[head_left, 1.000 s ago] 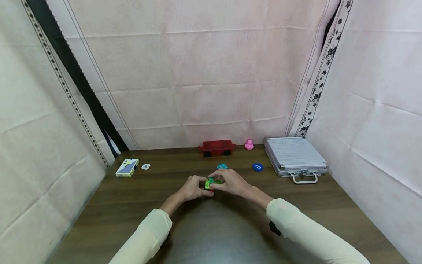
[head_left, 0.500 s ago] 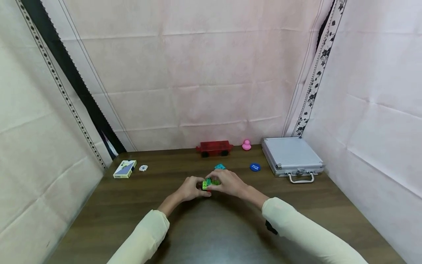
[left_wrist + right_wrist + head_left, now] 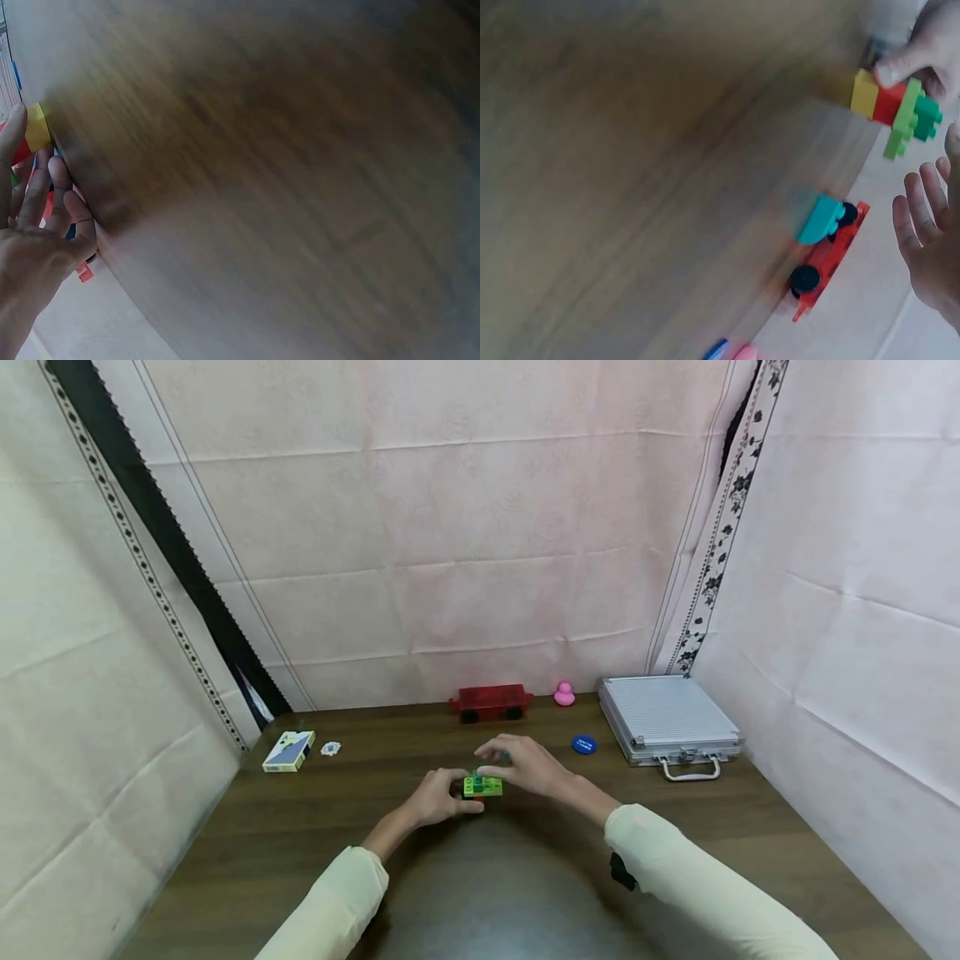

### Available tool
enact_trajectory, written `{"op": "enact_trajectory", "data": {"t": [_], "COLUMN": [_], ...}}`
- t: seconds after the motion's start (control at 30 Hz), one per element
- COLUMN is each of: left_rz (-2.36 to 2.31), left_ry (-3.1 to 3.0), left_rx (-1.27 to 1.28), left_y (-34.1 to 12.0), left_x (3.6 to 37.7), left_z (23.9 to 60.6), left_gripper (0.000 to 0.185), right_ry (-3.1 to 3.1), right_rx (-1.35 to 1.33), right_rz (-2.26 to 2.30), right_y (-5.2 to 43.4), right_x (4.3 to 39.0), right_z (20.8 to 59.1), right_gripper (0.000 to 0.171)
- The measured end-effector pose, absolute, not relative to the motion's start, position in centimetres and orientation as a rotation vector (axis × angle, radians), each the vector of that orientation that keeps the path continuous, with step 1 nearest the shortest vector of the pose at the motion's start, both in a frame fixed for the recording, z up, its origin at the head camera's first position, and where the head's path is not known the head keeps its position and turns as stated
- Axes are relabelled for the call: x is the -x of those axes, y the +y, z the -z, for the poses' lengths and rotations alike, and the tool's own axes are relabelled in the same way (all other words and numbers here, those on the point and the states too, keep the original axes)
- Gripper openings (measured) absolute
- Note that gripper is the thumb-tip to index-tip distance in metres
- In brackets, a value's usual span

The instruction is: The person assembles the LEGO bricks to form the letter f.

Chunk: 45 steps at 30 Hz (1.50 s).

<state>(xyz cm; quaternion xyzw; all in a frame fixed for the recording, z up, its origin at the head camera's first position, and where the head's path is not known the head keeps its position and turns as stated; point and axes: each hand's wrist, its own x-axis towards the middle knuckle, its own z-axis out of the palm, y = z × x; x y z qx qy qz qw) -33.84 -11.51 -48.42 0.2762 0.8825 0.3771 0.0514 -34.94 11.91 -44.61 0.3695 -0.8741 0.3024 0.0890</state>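
Note:
A small stack of toy building bricks stands upright on the table: a yellow brick (image 3: 864, 93) at the bottom, a red brick (image 3: 888, 103) over it, then a long light green brick (image 3: 483, 787) and a dark green brick (image 3: 928, 118) on top. My left hand (image 3: 433, 797) grips the stack from the left, thumb on the red brick. My right hand (image 3: 528, 766) is apart from it, just above and to the right, fingers spread and holding nothing. Behind the right hand is a teal curved brick (image 3: 821, 219), mostly hidden in the head view.
Along the back edge stand a red toy wagon (image 3: 491, 702) and a pink figure (image 3: 564, 694). A blue disc (image 3: 584, 744) and a silver case (image 3: 670, 718) lie to the right. At left are a card box (image 3: 288, 751) and a small white piece (image 3: 330, 748).
My right hand has let go of the stack and drawn back up and to the right, uncovering the light green brick. My left hand keeps its hold.

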Motion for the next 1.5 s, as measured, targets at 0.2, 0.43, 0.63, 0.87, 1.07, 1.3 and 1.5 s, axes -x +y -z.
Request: {"op": "enact_trajectory", "data": {"t": [0.2, 0.43, 0.63, 0.87, 1.07, 1.3, 1.5], "left_rz": [-1.121, -1.149, -1.175, -1.178, -1.207, -1.290, -1.307], "left_ry": [2.698, 2.674, 2.649, 2.666, 2.653, 2.648, 2.634], "left_rx": [-0.828, -0.794, -0.823, -0.836, -0.820, -0.853, -0.879], "left_y": [-11.4, -11.6, -11.5, -11.5, -12.1, -12.7, -12.7], "left_x": [33.7, 33.6, 33.5, 33.4, 33.2, 33.0, 32.9], "left_z": [48.4, 48.8, 49.1, 48.7, 48.4, 47.5, 47.2], "left_gripper": [0.043, 0.048, 0.044, 0.047, 0.056, 0.048, 0.049], "right_ry": [-2.638, -2.735, -2.858, -2.854, -2.852, -2.842, -2.881], "right_rx": [-0.984, -0.816, -0.785, -0.782, -0.777, -0.832, -0.866], "right_rz": [-0.955, -0.866, -0.777, -0.703, -0.737, -0.734, -0.720], "right_y": [13.7, 15.2, 15.6, 15.3, 15.2, 15.5, 15.6], "right_x": [36.4, 38.2, 39.0, 39.3, 39.1, 38.9, 38.5], "right_z": [44.4, 45.8, 47.5, 47.8, 47.7, 47.8, 48.0], "right_gripper": [0.029, 0.031, 0.036, 0.031, 0.019, 0.028, 0.035]}}
